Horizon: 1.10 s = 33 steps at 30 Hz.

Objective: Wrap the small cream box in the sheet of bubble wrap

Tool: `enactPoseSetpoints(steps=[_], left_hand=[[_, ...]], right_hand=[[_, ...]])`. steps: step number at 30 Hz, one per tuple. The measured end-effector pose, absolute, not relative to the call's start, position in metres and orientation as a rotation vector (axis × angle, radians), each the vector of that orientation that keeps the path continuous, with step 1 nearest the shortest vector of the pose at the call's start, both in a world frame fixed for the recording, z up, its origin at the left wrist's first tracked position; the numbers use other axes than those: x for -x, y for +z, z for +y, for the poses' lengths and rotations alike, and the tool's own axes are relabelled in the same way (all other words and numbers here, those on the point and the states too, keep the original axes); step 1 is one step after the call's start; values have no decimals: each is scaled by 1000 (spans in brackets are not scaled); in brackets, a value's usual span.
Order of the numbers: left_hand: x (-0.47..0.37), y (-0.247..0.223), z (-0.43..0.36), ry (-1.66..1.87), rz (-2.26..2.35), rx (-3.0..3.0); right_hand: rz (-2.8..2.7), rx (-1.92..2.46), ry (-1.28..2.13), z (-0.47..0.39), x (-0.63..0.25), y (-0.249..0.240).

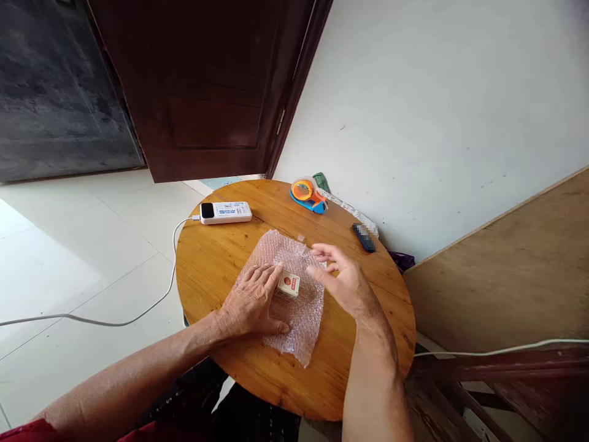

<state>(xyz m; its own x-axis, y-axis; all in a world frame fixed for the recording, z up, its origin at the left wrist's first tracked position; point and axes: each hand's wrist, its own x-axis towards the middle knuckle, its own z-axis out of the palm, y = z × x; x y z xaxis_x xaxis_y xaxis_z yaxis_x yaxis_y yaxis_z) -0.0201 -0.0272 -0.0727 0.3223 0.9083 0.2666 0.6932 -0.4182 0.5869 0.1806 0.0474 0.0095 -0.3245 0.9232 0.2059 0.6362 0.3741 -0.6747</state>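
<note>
A pinkish sheet of bubble wrap lies flat on the round wooden table. On it rests a small pale box with a red label. My left hand is spread over the sheet's left part, its fingertips at the box's left end and the thumb on the wrap below. My right hand hovers over the sheet's right edge, fingers apart and nothing held, pointing toward the box. A small piece of tape shows at the wrap's top edge.
On the table, a white device with a cable sits at the back left. An orange and blue tape dispenser stands at the back. A dark object lies at the right, near the wall.
</note>
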Motion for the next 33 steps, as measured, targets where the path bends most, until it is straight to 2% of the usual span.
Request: enactPoseSetpoints(steps=[2, 5, 9, 13, 16, 20, 25, 28, 33], left_hand=[[19, -73, -28, 783, 1476, -2277], [18, -73, -28, 760, 1522, -2313], [17, -73, -28, 739, 1535, -2336], [18, -74, -28, 732, 1529, -2356], [18, -77, -27, 737, 1523, -2366], [18, -79, -27, 730, 1514, -2382], [16, -69, -23, 657, 1533, -2410], [19, -62, -13, 559, 1521, -2471], [29, -58, -5, 496, 1446, -2571]], right_hand=[[-2337, 1225, 682, 32, -166, 12], [-2463, 1359, 565, 14, -156, 7], [-2165, 1549, 508, 6, -192, 1], [-1938, 1912, 103, 12, -254, -10], [-1952, 2081, 62, 13, -278, -22], [-1883, 1859, -134, 7, -260, -21], [-2191, 1319, 140, 10, -201, -17], [-2337, 1333, 179, 22, -179, -28], [-2384, 1522, 34, 29, -175, -48]])
